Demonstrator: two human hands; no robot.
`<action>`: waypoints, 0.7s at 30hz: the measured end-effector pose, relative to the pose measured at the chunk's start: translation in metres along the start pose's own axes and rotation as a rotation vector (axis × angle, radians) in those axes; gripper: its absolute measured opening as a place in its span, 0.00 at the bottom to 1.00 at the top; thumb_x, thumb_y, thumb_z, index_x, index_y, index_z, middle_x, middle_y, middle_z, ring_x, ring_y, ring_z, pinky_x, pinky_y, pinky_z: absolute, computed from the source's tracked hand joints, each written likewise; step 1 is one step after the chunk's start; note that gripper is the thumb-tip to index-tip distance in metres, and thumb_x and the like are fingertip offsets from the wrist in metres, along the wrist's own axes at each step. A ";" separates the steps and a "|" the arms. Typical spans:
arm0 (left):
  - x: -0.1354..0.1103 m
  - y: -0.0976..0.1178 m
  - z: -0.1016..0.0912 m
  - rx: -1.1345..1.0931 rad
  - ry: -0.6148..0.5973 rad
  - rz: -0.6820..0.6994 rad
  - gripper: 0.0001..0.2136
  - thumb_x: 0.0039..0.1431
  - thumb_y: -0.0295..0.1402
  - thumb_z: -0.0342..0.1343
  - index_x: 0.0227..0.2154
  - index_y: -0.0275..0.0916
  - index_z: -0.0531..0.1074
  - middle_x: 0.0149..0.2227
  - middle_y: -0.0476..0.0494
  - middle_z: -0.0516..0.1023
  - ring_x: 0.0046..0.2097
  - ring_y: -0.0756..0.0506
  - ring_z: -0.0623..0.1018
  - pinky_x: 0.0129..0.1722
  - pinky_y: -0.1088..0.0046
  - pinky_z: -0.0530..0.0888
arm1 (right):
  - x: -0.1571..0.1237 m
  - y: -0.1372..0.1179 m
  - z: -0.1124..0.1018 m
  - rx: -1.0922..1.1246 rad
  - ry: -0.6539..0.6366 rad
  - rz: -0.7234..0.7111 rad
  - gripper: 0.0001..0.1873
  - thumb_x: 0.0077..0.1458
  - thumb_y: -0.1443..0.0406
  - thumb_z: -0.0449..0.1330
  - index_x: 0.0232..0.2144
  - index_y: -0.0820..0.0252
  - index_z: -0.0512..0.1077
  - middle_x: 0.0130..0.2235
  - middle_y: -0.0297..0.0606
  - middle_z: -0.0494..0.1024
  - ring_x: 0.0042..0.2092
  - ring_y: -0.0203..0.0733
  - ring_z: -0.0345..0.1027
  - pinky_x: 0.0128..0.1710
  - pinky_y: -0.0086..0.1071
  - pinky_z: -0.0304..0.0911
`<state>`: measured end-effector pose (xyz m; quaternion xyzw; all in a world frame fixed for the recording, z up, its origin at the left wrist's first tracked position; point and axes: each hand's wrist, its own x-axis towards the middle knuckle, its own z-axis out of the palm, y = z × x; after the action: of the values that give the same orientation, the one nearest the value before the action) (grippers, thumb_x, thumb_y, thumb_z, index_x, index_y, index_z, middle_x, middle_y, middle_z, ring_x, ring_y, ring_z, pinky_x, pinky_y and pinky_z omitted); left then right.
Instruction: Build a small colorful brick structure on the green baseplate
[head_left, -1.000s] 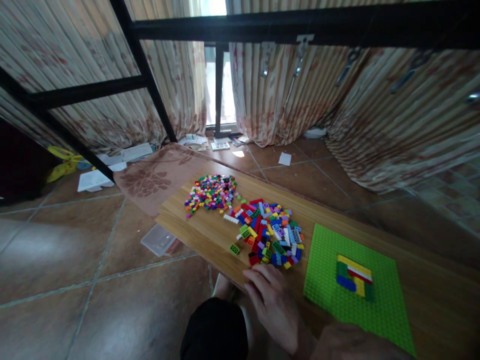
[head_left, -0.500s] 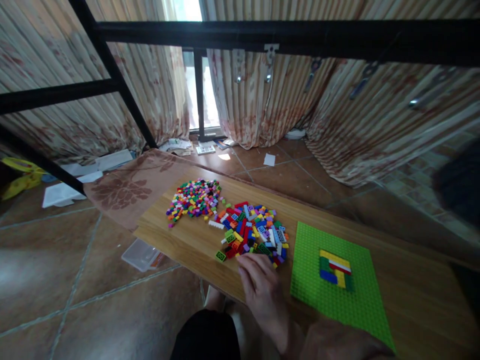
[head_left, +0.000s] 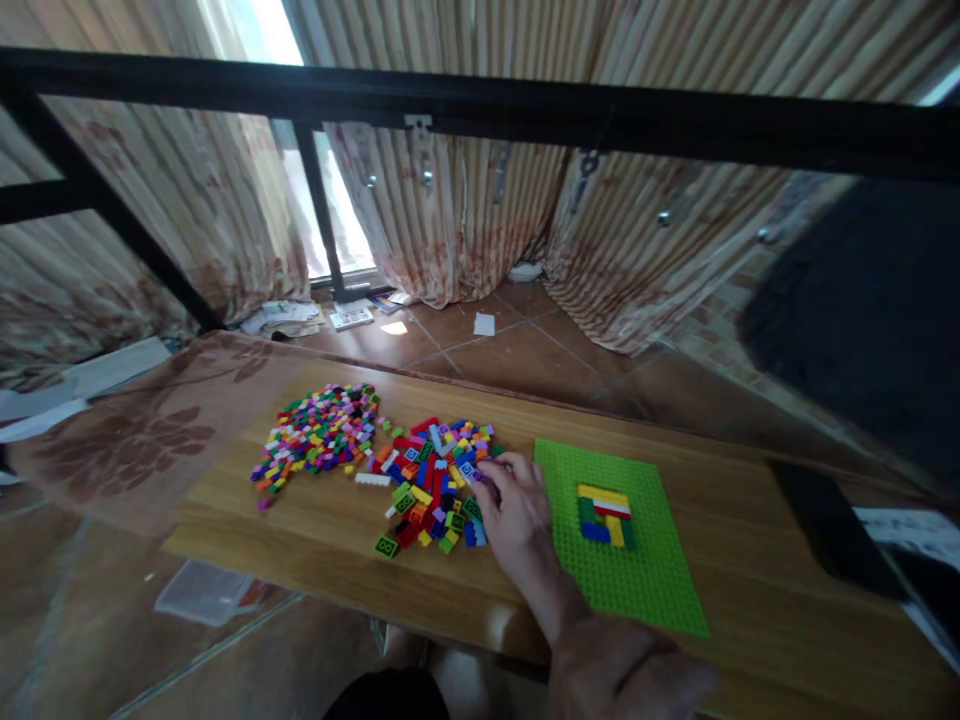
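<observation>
Below, clear tub (head_left: pixel 199 590), loose bricks (head_left: pixel 431 480) on table (head_left: pixel 300 535)

Striped floral curtains (head_left: pixel 480 240) behind; bright window gap (head_left: pixel 354 230) left of centre; black metal bar (head_left: pixel 480 106) across top. Brown tiled floor (head_left: pixel 517 356), white paper sheet (head_left: pixel 484 324) on it, papers (head_left: pixel 281 318) heaped at curtain foot. Flower-patterned cloth (head_left: pixel 150 440) at left, clear plastic box or lid (head_left: pixel 201 592) lower left. Dark shape (head_left: pixel 862 320) at right edge, can't tell what

Bricks (head_left: pixel 322 430), green baseplate (head_left: pixel 600 578) on table (head_left: pixel 300 535)
</observation>
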<state>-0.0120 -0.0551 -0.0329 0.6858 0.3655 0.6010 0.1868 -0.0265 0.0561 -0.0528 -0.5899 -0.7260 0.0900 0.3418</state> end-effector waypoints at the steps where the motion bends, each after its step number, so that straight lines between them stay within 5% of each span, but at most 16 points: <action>1: 0.001 0.001 0.004 -0.013 0.088 -0.016 0.12 0.62 0.26 0.47 0.28 0.41 0.75 0.22 0.48 0.75 0.24 0.51 0.74 0.23 0.75 0.71 | 0.002 -0.002 0.001 0.000 -0.012 0.015 0.10 0.58 0.64 0.58 0.41 0.56 0.76 0.43 0.42 0.71 0.45 0.47 0.63 0.46 0.41 0.62; 5: 0.001 0.006 0.010 -0.056 0.268 -0.095 0.12 0.60 0.26 0.47 0.27 0.41 0.74 0.21 0.49 0.74 0.23 0.52 0.73 0.23 0.76 0.70 | 0.008 -0.009 0.002 -0.001 -0.037 0.065 0.07 0.56 0.65 0.61 0.38 0.54 0.77 0.42 0.41 0.71 0.46 0.47 0.62 0.47 0.41 0.62; 14: -0.008 0.001 -0.007 -0.014 0.015 -0.089 0.11 0.58 0.24 0.49 0.35 0.41 0.76 0.29 0.46 0.77 0.31 0.49 0.77 0.31 0.75 0.76 | 0.003 -0.008 0.005 0.079 0.006 0.057 0.05 0.56 0.67 0.61 0.36 0.55 0.74 0.42 0.39 0.72 0.47 0.46 0.63 0.47 0.41 0.63; 21: 0.006 -0.006 -0.021 -0.097 -0.085 -0.027 0.11 0.59 0.24 0.48 0.40 0.39 0.74 0.30 0.45 0.77 0.30 0.50 0.77 0.30 0.76 0.75 | 0.002 0.004 -0.032 0.340 0.078 0.163 0.08 0.60 0.65 0.54 0.40 0.57 0.73 0.38 0.37 0.77 0.39 0.39 0.71 0.39 0.32 0.67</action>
<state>-0.0337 -0.0500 -0.0287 0.6957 0.3369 0.5859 0.2432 -0.0038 0.0506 -0.0299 -0.5835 -0.6363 0.2157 0.4562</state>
